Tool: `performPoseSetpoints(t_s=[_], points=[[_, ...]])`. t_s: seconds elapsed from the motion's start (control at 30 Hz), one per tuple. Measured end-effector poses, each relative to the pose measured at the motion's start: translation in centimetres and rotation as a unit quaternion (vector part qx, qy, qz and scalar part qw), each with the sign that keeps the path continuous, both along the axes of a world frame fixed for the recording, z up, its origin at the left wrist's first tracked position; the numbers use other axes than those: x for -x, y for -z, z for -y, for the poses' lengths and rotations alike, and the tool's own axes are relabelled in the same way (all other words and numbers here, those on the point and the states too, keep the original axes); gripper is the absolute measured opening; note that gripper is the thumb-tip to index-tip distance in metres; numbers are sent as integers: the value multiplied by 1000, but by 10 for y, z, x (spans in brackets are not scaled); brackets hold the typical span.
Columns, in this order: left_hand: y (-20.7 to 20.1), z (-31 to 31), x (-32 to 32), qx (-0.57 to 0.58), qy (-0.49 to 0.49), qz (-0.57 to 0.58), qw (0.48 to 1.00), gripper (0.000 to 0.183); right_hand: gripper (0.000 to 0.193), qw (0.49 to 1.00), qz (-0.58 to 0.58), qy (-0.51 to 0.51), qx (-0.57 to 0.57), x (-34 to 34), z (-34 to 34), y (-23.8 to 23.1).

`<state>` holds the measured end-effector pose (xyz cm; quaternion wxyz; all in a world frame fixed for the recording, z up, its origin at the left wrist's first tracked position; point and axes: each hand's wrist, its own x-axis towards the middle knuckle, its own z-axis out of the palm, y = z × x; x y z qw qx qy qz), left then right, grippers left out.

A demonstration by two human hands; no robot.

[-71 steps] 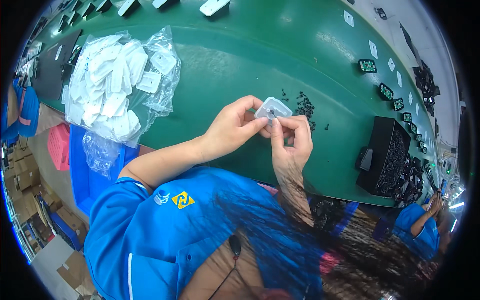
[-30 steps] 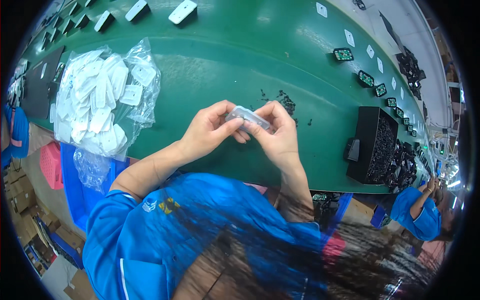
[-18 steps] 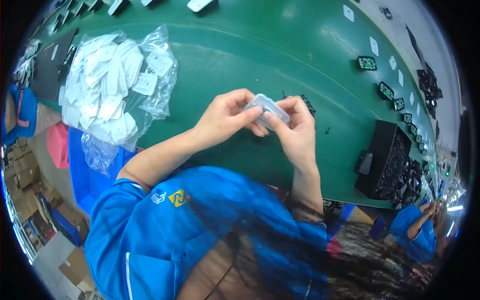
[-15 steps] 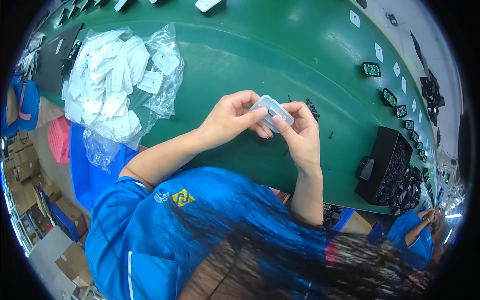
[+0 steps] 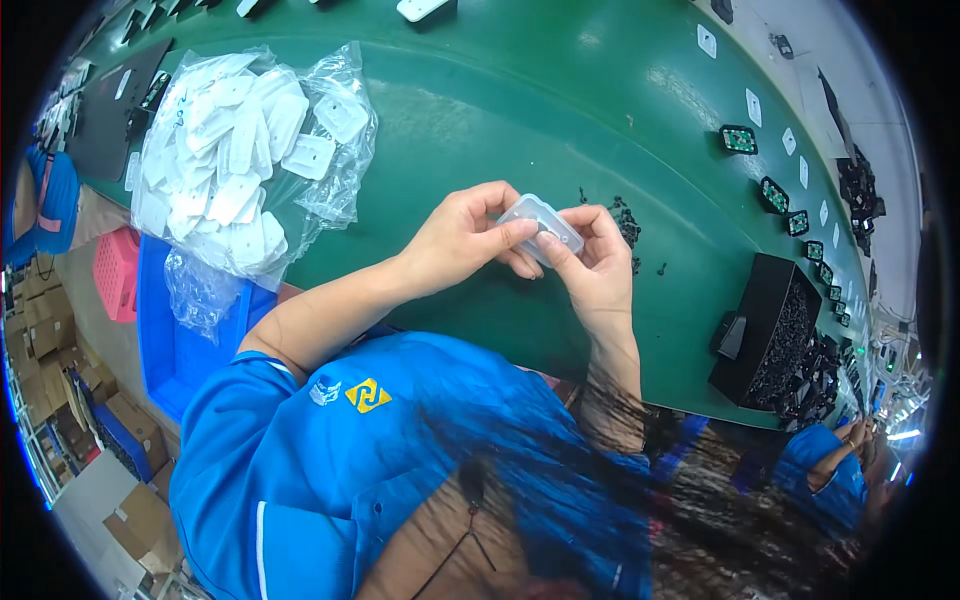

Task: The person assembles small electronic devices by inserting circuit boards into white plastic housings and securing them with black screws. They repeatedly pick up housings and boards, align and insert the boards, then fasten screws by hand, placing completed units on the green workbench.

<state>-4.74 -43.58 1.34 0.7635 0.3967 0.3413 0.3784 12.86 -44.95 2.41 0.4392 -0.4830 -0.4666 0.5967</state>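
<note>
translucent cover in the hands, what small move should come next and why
Perhaps a gentle thumb press by the right hand on the translucent cover, since the left hand grips its other side and a small dark piece shows near the thumb tips; whether it is seated cannot be told.

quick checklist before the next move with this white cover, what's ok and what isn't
1. Left hand has the cover: ok, thumb on top.
2. Right hand has it too: ok, thumb on its near side.
3. Cover face in full view: not ok, the thumbs hide part of it.
4. Black part seated in the cover: cannot tell, too small and partly hidden.
5. Loose black parts kept together: not ok, a stray one lies apart on the table.
6. More covers at hand: ok, a heap in the clear bag to the left.
</note>
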Motion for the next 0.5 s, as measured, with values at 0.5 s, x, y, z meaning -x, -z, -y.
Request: performPoseSetpoints(t_s=[0.5], points=[[0, 12, -8, -61, -102, 24, 993, 11, 17, 908, 276, 166, -269, 30, 29, 8]])
